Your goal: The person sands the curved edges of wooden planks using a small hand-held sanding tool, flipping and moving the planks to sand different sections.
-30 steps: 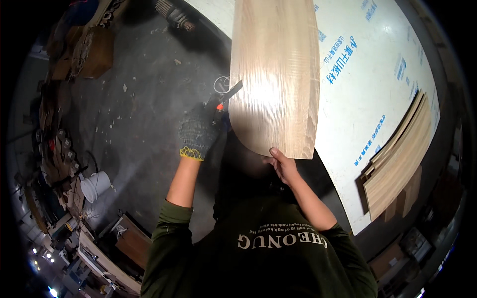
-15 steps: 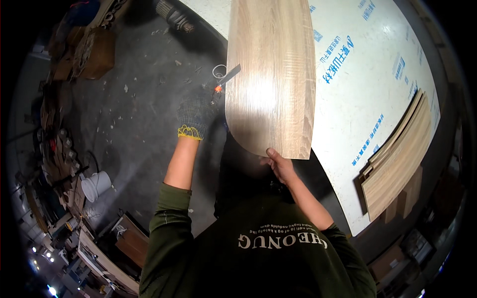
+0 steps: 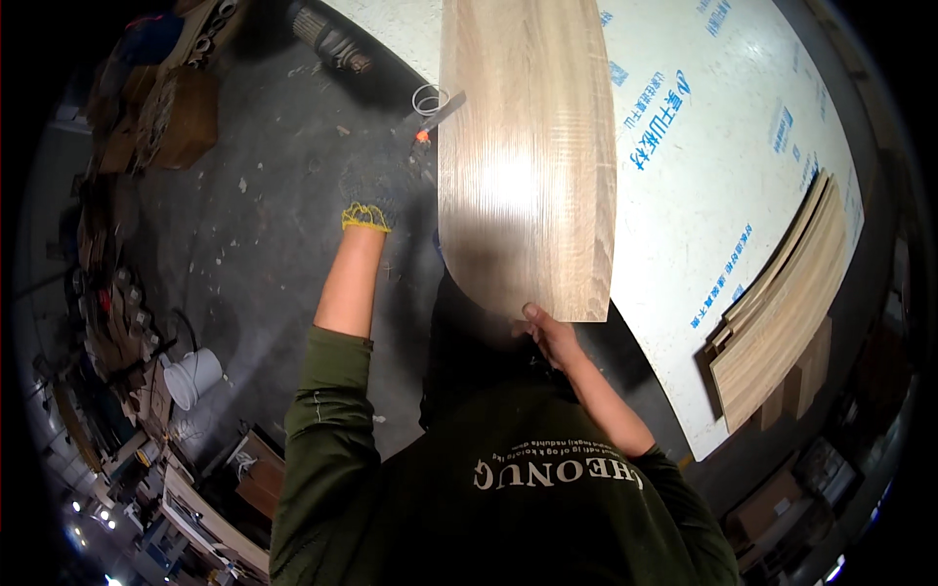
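A: L hand [image 3: 381,181] has slid farther up the board's [image 3: 528,166] left edge, away from the rounded corner, blade [image 3: 446,111] going w/ it. Board's crept a touch left too.

B: Grip?

A: L hand's wrapped round the blade's handle, AFAICT; the dark glove [image 3: 365,217] blurs into the floor [image 3: 283,205], so can't tell ea. finger. R hand [image 3: 554,337] pinches the board's near end, thumb on top, other fingers mostly hidden.

B: Board's pos.?

A: Lengthwise on the white worktop [image 3: 664,303], near end jutting out past the worktop's left edge. Strips [image 3: 782,303] stacked nr its right edge, toward the near corner.

B: So the change means what?

A: Blade tip's crossing a higher stretch of edge, thin pale curl [image 3: 415,102] right beside it. I'd say the near stretch is passed & R hand's steadying, tho that's my read.
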A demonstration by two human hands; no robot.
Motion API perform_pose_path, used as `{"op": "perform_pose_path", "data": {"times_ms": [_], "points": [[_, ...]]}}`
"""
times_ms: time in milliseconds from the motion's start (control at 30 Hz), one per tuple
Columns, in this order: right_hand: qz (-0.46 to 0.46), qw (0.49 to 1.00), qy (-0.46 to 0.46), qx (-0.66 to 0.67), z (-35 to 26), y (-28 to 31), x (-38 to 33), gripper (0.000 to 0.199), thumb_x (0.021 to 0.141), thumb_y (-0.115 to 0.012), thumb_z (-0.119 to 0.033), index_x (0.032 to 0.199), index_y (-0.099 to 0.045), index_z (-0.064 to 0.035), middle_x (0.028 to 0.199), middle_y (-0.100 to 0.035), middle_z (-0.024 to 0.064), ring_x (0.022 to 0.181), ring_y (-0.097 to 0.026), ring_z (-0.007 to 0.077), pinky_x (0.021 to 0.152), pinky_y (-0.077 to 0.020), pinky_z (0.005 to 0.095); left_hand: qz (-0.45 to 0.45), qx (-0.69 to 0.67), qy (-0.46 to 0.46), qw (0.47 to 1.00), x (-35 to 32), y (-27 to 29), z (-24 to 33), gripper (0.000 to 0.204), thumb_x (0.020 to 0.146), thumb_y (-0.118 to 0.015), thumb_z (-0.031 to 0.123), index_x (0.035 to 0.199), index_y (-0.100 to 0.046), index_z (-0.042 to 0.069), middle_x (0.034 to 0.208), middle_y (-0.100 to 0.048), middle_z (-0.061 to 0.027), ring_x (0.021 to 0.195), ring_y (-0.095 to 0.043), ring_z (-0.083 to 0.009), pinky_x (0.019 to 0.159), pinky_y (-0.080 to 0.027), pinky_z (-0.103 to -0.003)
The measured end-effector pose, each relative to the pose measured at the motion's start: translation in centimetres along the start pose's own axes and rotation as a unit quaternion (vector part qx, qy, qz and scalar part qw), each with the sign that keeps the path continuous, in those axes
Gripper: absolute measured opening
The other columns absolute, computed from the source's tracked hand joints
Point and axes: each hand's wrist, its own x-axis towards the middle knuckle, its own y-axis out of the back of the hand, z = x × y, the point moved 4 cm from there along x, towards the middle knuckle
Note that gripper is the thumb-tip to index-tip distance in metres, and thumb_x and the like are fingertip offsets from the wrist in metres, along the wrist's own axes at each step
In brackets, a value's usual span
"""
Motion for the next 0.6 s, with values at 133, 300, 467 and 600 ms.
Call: {"op": "perform_pose_path", "data": {"times_ms": [133,300,467,600], "points": [[0.020,0.998,-0.023,-0.049,0.5,1.7,-0.1,0.044,0.089,-0.067,-0.027,0.120,-0.053,0.0006,0.108,-0.062,0.0106,0.087,-0.062,0.0221,0.077,-0.0512,0.0347,-0.082,-0.041,0.038,0.995,2.5,1.6,1.2,0.033,0.094,-0.052,0.037,0.118,-0.064,0.017,0.103,-0.067,-0.0165,0.094,-0.064,-0.0352,0.080,-0.051,-0.046],[0.149,0.983,-0.101,-0.035,-1.3,6.8,-6.8,0.054,0.093,-0.063,-0.035,0.118,-0.052,0.0117,0.092,-0.068,0.0128,0.074,-0.065,0.0238,0.078,-0.0544,0.0368,0.014,-0.127,-0.003,0.992,-3.8,0.4,3.4,0.030,0.093,-0.056,0.032,0.114,-0.064,0.012,0.095,-0.066,-0.0174,0.089,-0.063,-0.0369,0.077,-0.050,-0.047],[-0.034,0.945,-0.165,-0.280,-6.7,7.2,-12.2,0.042,0.093,-0.062,-0.037,0.106,-0.069,0.0014,0.098,-0.071,0.0112,0.093,-0.066,0.0217,0.087,-0.0505,0.0331,-0.137,-0.140,0.105,0.975,-8.8,1.5,6.2,0.036,0.092,-0.053,0.031,0.124,-0.056,0.016,0.100,-0.064,-0.0179,0.085,-0.063,-0.0379,0.075,-0.050,-0.048],[0.238,0.761,0.283,-0.533,-17.3,4.3,-2.4,0.053,0.086,-0.068,-0.031,0.128,-0.056,-0.0011,0.132,-0.054,0.0202,0.121,-0.053,0.0305,0.101,-0.0424,0.0388,-0.133,-0.113,0.121,0.977,-8.6,2.0,6.2,0.036,0.093,-0.053,0.033,0.122,-0.058,0.014,0.100,-0.064,-0.0182,0.087,-0.063,-0.0374,0.076,-0.050,-0.047]]}}
